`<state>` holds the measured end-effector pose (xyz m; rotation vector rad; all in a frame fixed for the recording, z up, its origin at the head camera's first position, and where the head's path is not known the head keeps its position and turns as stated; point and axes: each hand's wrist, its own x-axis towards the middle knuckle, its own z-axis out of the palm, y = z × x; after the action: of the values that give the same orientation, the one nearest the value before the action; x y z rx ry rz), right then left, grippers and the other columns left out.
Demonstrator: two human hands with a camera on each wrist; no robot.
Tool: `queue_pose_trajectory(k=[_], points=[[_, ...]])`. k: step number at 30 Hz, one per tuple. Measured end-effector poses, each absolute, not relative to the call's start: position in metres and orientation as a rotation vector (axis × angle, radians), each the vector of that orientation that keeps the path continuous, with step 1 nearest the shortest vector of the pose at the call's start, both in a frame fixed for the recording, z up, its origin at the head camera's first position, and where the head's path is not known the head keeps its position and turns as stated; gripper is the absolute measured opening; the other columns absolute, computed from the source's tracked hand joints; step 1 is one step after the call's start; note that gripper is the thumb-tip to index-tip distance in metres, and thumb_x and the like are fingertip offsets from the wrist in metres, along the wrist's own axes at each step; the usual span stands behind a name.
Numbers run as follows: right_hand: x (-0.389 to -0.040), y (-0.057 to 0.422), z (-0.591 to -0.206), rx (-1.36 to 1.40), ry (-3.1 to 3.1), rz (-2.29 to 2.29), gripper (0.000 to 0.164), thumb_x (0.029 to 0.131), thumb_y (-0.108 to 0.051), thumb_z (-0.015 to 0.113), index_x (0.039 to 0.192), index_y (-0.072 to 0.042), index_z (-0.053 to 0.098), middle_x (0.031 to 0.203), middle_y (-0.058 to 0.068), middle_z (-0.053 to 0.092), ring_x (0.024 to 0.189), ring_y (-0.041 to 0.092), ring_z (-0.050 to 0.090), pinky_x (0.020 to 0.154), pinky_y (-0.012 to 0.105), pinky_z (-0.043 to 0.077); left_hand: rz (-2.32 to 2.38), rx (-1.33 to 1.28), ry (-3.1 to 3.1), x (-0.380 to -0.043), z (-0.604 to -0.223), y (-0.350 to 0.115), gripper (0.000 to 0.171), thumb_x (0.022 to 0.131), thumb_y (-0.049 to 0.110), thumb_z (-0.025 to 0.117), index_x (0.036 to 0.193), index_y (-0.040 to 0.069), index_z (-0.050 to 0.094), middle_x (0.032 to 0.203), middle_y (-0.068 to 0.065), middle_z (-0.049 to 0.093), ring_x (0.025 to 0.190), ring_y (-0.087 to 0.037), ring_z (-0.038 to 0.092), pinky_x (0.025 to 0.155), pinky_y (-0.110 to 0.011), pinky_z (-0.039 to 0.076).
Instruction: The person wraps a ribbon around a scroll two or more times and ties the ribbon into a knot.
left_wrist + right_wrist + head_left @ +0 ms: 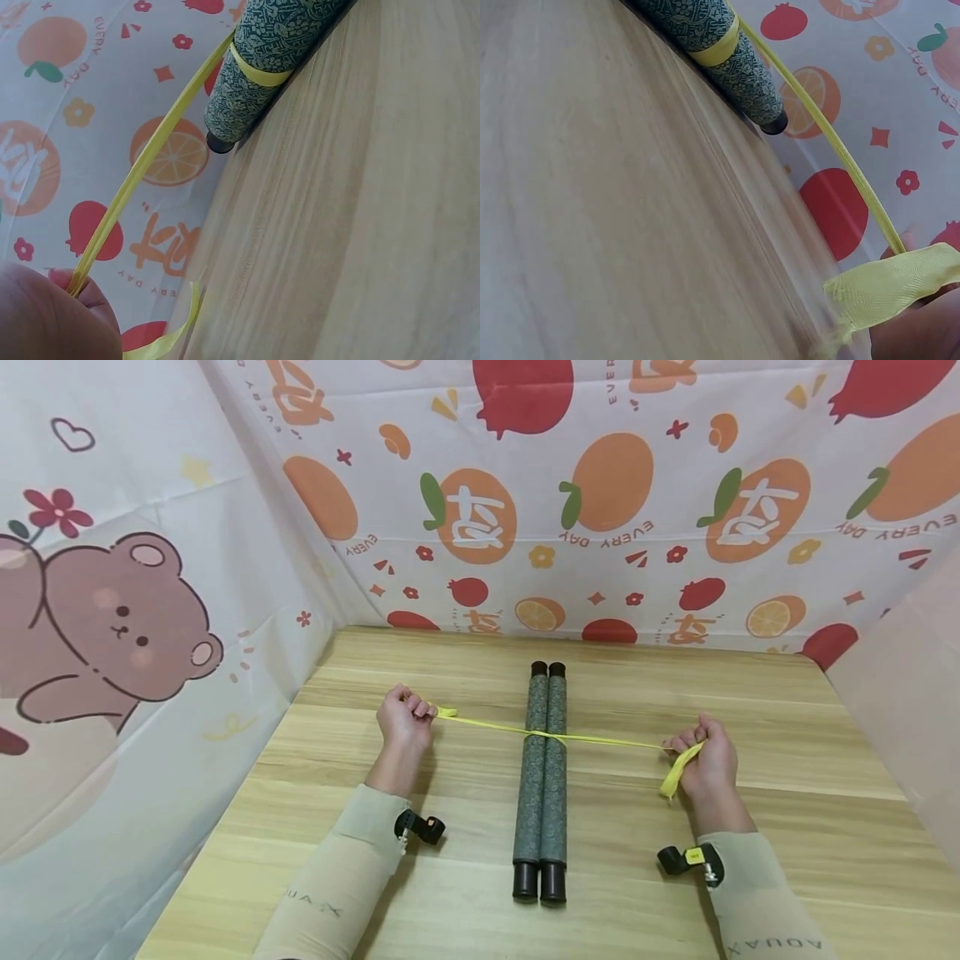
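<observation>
Two green patterned scroll rolls (529, 802) with dark end knobs lie side by side on the wooden table. A yellow ribbon (487, 724) wraps around both rolls above their middle and crosses on top. To the left, my left hand (405, 718) grips one end of the ribbon, a short tail sticking out past the fingers. On the other side, my right hand (708, 756) grips the other end, with a wide loose tail hanging over it. Both lengths are stretched straight between rolls and hands. In the left wrist view the ribbon band (259, 69) sits snug around a roll.
Behind the wooden table (810, 827) hangs a fruit-printed cloth (600, 568). A cloth with a bear print (135, 618) hangs along the left side. Small black cameras (427, 828) are strapped on both sleeved wrists.
</observation>
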<state>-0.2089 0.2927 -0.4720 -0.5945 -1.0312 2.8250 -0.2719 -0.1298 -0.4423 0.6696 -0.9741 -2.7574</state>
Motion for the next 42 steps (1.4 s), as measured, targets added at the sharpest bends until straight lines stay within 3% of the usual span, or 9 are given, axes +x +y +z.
queue_pose_trajectory(k=[6, 12, 17, 21, 25, 29, 36, 42], points=[[-0.211, 0.289, -0.470, -0.595, -1.018, 2.817, 0.036, 0.099, -0.023, 0.046, 0.066, -0.011, 0.037, 0.053, 0.000, 0.034, 0.046, 0.016, 0.031, 0.057, 0.030, 0.038, -2.734, 0.694, -0.994, -0.275, -0.444, -0.127, 0.033, 0.098, 0.014, 0.036, 0.065, 0.012, 0.036, 0.050, 0.003, 0.027, 0.044, -0.012, 0.027, 0.048, -0.027, 0.029], [-0.212, 0.288, -0.468, -0.617, -1.059, 2.784, 0.038, 0.098, -0.020, 0.047, 0.061, -0.011, 0.039, 0.053, 0.002, 0.042, 0.048, 0.017, 0.043, 0.065, 0.034, 0.049, -2.707, 0.684, -0.994, -0.278, -0.445, -0.124, 0.029, 0.098, 0.020, 0.036, 0.072, 0.011, 0.043, 0.053, 0.001, 0.037, 0.047, -0.013, 0.036, 0.051, -0.027, 0.037], [-0.209, 0.296, -0.469, -0.564, -1.175, 2.785, 0.038, 0.098, -0.017, 0.047, 0.061, -0.009, 0.041, 0.065, 0.011, 0.062, 0.067, 0.027, 0.066, 0.074, 0.041, 0.055, -2.726, 0.658, -1.016, -0.278, -0.446, -0.122, 0.023, 0.100, 0.022, 0.035, 0.086, 0.008, 0.047, 0.065, -0.003, 0.044, 0.059, -0.017, 0.044, 0.064, -0.031, 0.046], [-0.207, 0.303, -0.468, -0.562, -1.370, 2.764, 0.029, 0.096, -0.019, 0.051, 0.071, -0.004, 0.050, 0.080, 0.017, 0.070, 0.075, 0.030, 0.069, 0.076, 0.043, 0.055, -2.724, 0.636, -1.033, -0.278, -0.445, -0.124, 0.019, 0.100, 0.021, 0.036, 0.100, 0.006, 0.048, 0.078, -0.008, 0.050, 0.070, -0.021, 0.051, 0.078, -0.037, 0.050], [-0.206, 0.312, -0.464, -0.616, -1.710, 2.653, 0.025, 0.093, -0.025, 0.059, 0.091, 0.000, 0.058, 0.080, 0.014, 0.070, 0.067, 0.023, 0.068, 0.069, 0.039, 0.057, -2.728, 0.631, -1.042, -0.281, -0.443, -0.135, 0.020, 0.100, 0.021, 0.039, 0.110, 0.006, 0.048, 0.094, -0.013, 0.056, 0.084, -0.025, 0.058, 0.096, -0.042, 0.046], [-0.205, 0.327, -0.460, -0.711, -2.031, 2.501, 0.040, 0.088, -0.034, 0.066, 0.111, -0.003, 0.054, 0.076, 0.006, 0.067, 0.066, 0.017, 0.065, 0.065, 0.034, 0.056, -2.730, 0.633, -1.020, -0.287, -0.439, -0.152, 0.023, 0.100, 0.021, 0.040, 0.116, 0.006, 0.046, 0.101, -0.014, 0.060, 0.093, -0.025, 0.061, 0.102, -0.042, 0.041], [-0.202, 0.365, -0.455, -0.591, -2.632, 1.826, 0.048, 0.088, -0.047, 0.060, 0.099, -0.003, 0.046, 0.059, -0.005, 0.055, 0.054, 0.010, 0.056, 0.054, 0.031, 0.052, -2.699, 0.684, -0.941, -0.296, -0.428, -0.189, 0.033, 0.099, 0.020, 0.041, 0.125, 0.001, 0.045, 0.103, -0.014, 0.062, 0.097, -0.024, 0.060, 0.104, -0.039, 0.039], [-0.196, 0.401, -0.456, -0.650, -2.706, 1.669, 0.046, 0.086, -0.048, 0.062, 0.108, -0.011, 0.045, 0.067, -0.005, 0.052, 0.057, 0.011, 0.057, 0.057, 0.032, 0.054, -2.634, 0.726, -0.891, -0.297, -0.420, -0.221, 0.023, 0.096, 0.016, 0.049, 0.117, 0.007, 0.047, 0.105, -0.011, 0.059, 0.094, -0.023, 0.059, 0.100, -0.037, 0.044]])
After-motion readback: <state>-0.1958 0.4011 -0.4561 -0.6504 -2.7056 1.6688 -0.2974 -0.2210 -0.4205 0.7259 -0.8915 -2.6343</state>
